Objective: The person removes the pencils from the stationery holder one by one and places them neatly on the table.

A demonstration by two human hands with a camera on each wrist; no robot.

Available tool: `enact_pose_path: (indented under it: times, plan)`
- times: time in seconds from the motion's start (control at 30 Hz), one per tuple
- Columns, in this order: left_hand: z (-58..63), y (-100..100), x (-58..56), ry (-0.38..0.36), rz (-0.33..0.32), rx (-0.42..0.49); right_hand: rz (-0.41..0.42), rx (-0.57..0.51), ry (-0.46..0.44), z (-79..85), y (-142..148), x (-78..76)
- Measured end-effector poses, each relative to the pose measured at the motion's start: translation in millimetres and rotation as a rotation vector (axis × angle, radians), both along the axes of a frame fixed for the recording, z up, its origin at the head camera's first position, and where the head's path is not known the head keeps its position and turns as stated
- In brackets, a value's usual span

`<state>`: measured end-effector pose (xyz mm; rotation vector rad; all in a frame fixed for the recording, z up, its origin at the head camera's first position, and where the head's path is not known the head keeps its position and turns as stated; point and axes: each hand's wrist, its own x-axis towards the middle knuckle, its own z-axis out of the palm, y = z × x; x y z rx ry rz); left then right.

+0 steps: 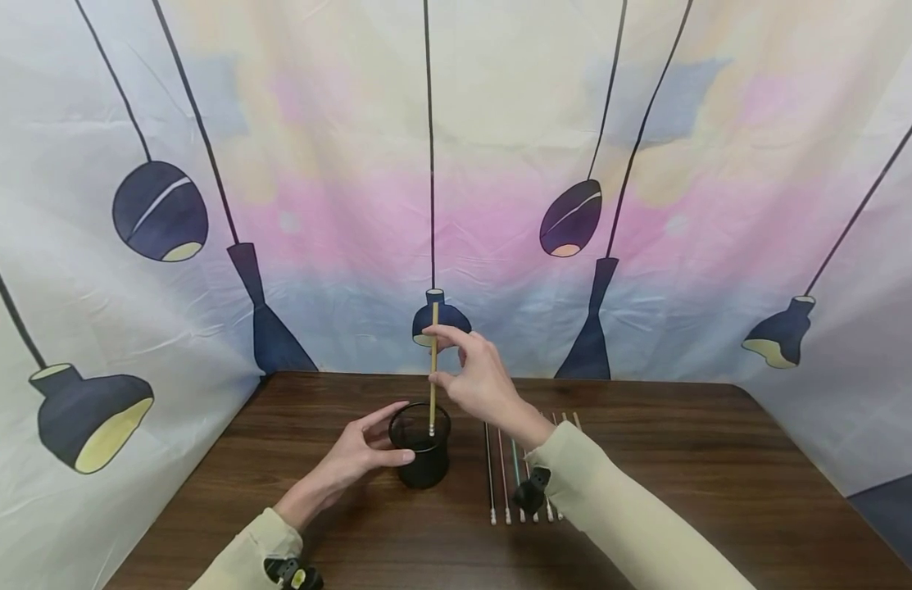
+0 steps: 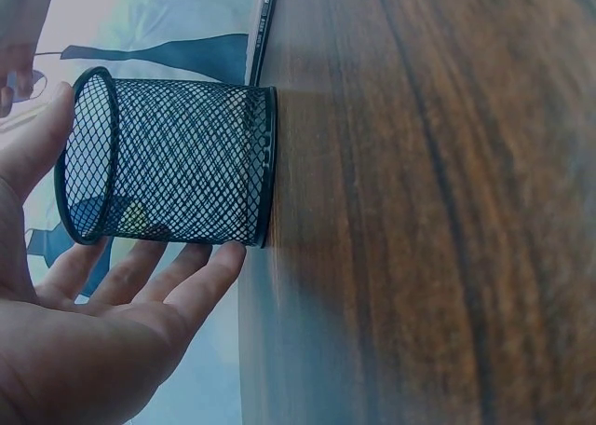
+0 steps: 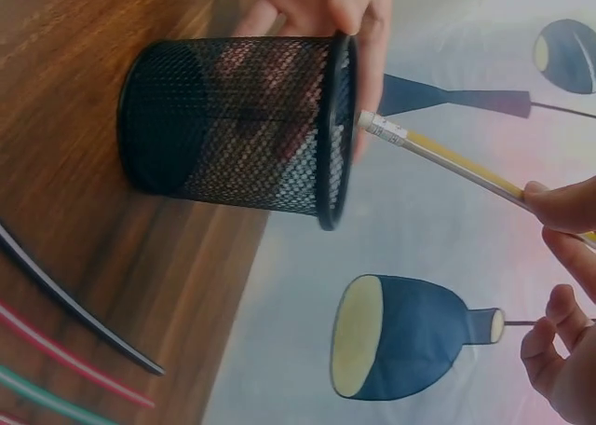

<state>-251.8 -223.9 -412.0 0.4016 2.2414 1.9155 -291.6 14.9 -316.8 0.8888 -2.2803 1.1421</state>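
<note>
A black mesh pencil cup (image 1: 424, 469) stands upright on the table. My left hand (image 1: 352, 452) holds it from the left, the thumb at the rim and the fingers along its side; the left wrist view shows the mesh (image 2: 182, 159) with no pencil inside. Above the cup, my right hand (image 1: 483, 381) pinches a yellow pencil (image 1: 434, 360) between thumb and fingers. It hangs nearly upright, its white eraser end (image 3: 386, 130) down at the cup's mouth, just outside the rim in the right wrist view.
Several more pencils (image 1: 490, 483) lie side by side to the cup's right, partly hidden under my right forearm; black, red and green ones show. The dark wooden table (image 1: 669, 459) ends at a printed cloth backdrop (image 1: 352, 205) with lamp drawings.
</note>
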Motion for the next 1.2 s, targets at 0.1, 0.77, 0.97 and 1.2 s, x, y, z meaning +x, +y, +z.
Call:
enact_pose_path:
  times: [0.1, 0.77, 0.97, 1.2]
  plan:
    - [-1.1, 0, 0.2, 0.007, -0.005, 0.006, 0.005, -0.01, 0.005, 2.3, 3, 3.9]
    - [-0.9, -1, 1.4, 0.013, -0.006, 0.007, -0.007, -0.037, -0.099, -22.4, 51, 14.4]
    - [-1.5, -1, 1.5, 0.012, -0.006, 0.012, -0.026, -0.011, -0.144, -35.9, 70, 14.4]
    - [-1.4, -1, 0.9, 0.017, -0.008, -0.001, -0.027, 0.013, -0.201, -44.9, 93, 13.8]
